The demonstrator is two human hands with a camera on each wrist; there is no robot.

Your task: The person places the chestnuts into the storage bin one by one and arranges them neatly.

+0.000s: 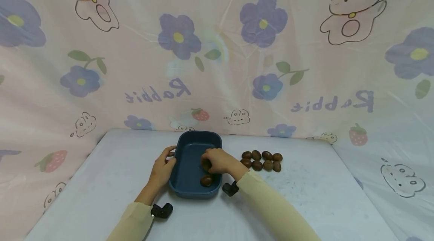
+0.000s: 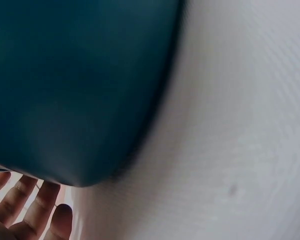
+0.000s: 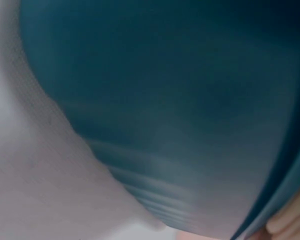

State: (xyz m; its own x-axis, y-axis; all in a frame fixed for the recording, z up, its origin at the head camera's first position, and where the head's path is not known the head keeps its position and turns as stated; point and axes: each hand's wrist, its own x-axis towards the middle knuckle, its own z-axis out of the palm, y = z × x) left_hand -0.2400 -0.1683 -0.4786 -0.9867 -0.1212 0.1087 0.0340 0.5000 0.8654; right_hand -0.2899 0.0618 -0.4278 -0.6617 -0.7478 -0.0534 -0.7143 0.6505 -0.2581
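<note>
A dark blue rectangular dish [image 1: 194, 195] stands on the white table. My left hand [image 1: 162, 169] is at its left side, fingers and thumb against the outer wall. In the left wrist view, the fingers [image 2: 40, 207] of that hand reach to the dish's wall. Over the dish's right rim comes my right hand [image 1: 218, 160], its curled fingers gripping a brown egg-shaped fruit [image 1: 206, 165] inside the dish. Just nearer to me, another glossy brown egg-shaped fruit [image 1: 206, 180] lies on the dish floor. In the right wrist view the dish wall hides most of that hand.
Right of the dish, several brown egg-shaped fruits [image 1: 257, 165] lie in two rows on the white table [image 1: 305, 195]. A printed curtain [image 1: 217, 63] hangs behind the table's far edge. Each wrist carries a small black camera [image 1: 162, 211].
</note>
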